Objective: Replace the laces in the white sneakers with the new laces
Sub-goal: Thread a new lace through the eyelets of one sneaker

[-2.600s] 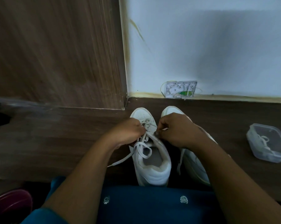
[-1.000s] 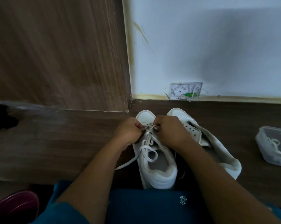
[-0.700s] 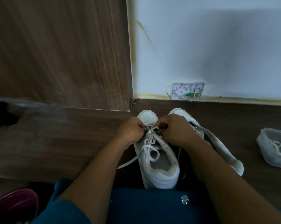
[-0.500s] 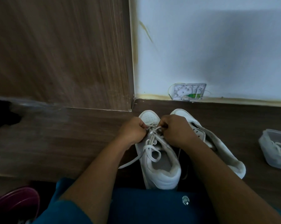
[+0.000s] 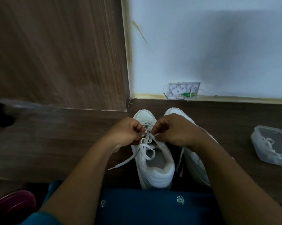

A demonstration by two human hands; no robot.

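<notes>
The task looks to be in its middle stretch, judging by how the laces lie. The centre sneaker (image 5: 154,169) stands upright on the wooden floor (image 5: 55,143) with its toe pointing to 12 o'clock. A white lace (image 5: 144,147) crosses its upper eyelets, one loop lies slack over the shoe's opening, and a free end trails off toward 8 o'clock onto the floor. Whether this lace is the old one or the new one cannot be told. The second sneaker (image 5: 195,161) sits just beside it at 3 o'clock, mostly hidden by the right forearm, with a strand hanging loose down its side, so it probably needs its own work too. Farther out at 3 o'clock, well apart from the shoes, a clear plastic container (image 5: 258,153) holds a coiled lace (image 5: 269,142). That suggests at least one lace is waiting to be swapped. The left hand (image 5: 126,134) has its fingers curled tight and pinches the lace at the 9 o'clock side of the eyelets. The right hand (image 5: 175,130), curled the same way, pinches the lace at the 3 o'clock side. The two hands nearly meet above the tongue.
</notes>
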